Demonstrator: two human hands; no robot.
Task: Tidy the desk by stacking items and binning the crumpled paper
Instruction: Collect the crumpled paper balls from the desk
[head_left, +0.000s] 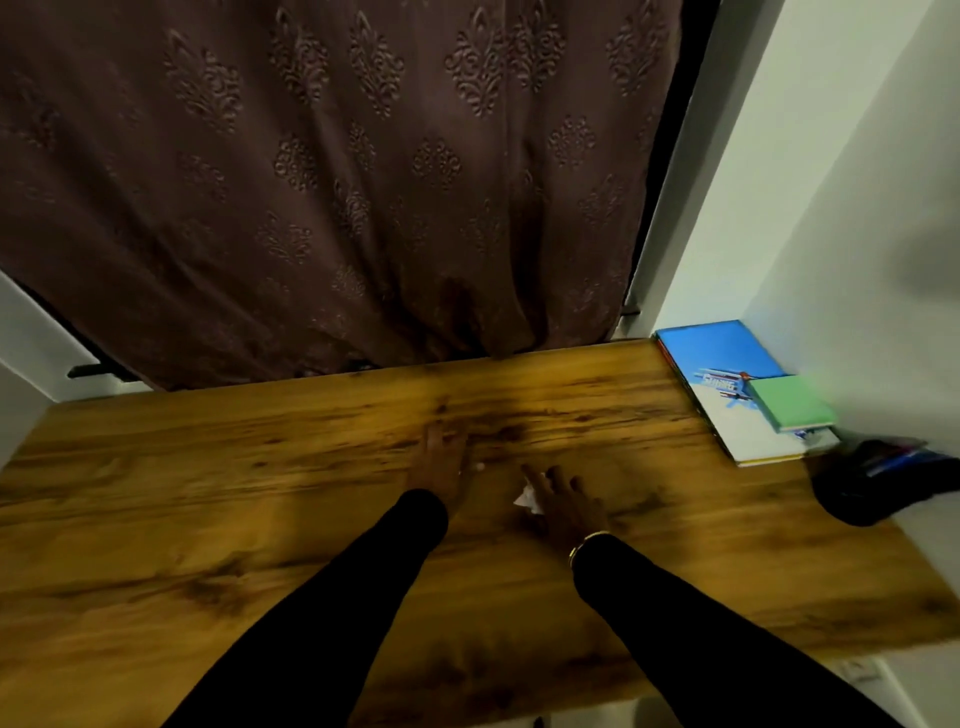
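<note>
We see one head view, looking down on a wooden desk. Both arms reach forward in black sleeves to the desk's middle. The left hand lies flat, palm down, fingers spread and released, holding nothing; a small pale speck sits just beside its fingers, too small to name. The right hand is over the crumpled paper, a small white wad at the desk's middle. Its fingers are spread and loose, touching or just over the wad; we cannot tell if it grips it yet, blur hides the contact. A gold bangle is on the right wrist.

At the desk's far right corner we see a stack: a blue and white book on the bottom, lying flat against the wall, with a thin red edge of something under it. A green notepad lies on top of the book at its near right end. Just beside the stack, at the right edge, is a dark pouch with pens showing in it, partly over the edge. A brown patterned curtain hangs behind the far edge. A white wall stands to the right. The rest of the desk top is bare wood.
</note>
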